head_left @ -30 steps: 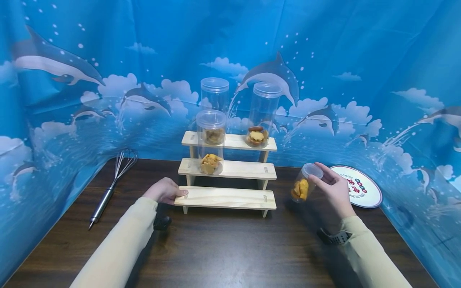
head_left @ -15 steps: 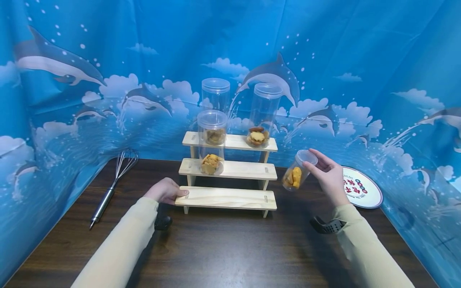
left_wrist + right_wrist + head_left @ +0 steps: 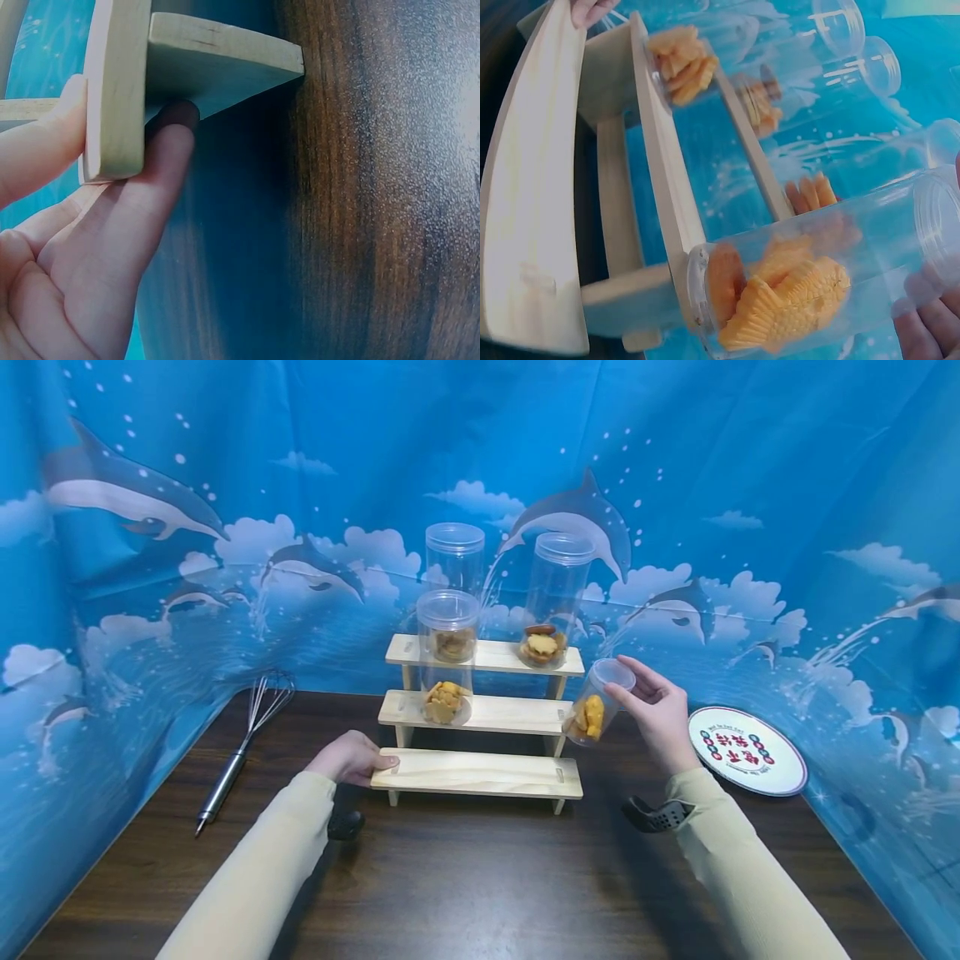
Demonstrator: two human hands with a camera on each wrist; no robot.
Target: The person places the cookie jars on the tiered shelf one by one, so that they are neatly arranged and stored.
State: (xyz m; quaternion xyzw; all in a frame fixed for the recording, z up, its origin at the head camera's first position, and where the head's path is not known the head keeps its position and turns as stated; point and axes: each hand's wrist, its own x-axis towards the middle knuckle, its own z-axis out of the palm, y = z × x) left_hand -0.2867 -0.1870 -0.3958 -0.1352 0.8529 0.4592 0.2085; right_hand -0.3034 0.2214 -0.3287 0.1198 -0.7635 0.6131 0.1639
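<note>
My left hand (image 3: 351, 758) pinches the left end of the lowest step of a three-tier wooden display stand (image 3: 480, 772), thumb on top and a finger underneath in the left wrist view. My right hand (image 3: 654, 710) holds a clear lidded jar (image 3: 592, 714) near its lid. The jar leans, base to the left, at the right end of the middle step; whether it touches is unclear. Inside lie yellow fish-shaped biscuits (image 3: 787, 300). Another jar of biscuits (image 3: 447, 660) stands on the middle step's left side. Two more, one at top right (image 3: 558, 597), stand on the top step.
A metal whisk (image 3: 243, 747) lies on the dark wooden table (image 3: 480, 885) to the left. On the right, a white oval plate (image 3: 748, 752) with red lettering lies near the table's edge. A blue dolphin-print cloth (image 3: 337, 460) hangs behind and at the sides.
My right hand has carried the jar left and up, from beside the plate to the stand's right end. The left hand keeps its grip on the lowest step.
</note>
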